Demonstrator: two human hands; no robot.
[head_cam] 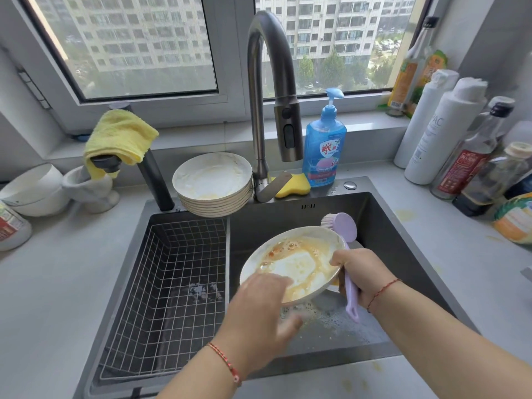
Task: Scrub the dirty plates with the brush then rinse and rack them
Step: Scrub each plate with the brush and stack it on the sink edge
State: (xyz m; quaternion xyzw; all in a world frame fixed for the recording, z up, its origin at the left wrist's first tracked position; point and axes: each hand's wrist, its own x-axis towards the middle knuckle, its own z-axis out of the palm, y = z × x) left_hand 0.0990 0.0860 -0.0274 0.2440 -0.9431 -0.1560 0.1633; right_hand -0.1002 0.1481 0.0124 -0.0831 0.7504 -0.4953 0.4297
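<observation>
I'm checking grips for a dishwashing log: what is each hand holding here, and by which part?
The left hand holds the dirty plate by its near rim. The right hand grips the purple brush around its handle, bristle head behind the plate's far edge.

Only 2 forearms and hands of the person show, coming up from the near edge. Both arms are bare to the frame's edge, with no sleeve in sight. The left hand (259, 306) has a thin cord bracelet (227, 362) at its wrist, braided in red with darker flecks and ending in a small pale bead or knot on the near side. The right hand (364, 276) has a finer red string (383, 292) around its wrist, a single thin strand lying slanted across the arm. The left hand is somewhat blurred, so its fingernails cannot be made out.
</observation>
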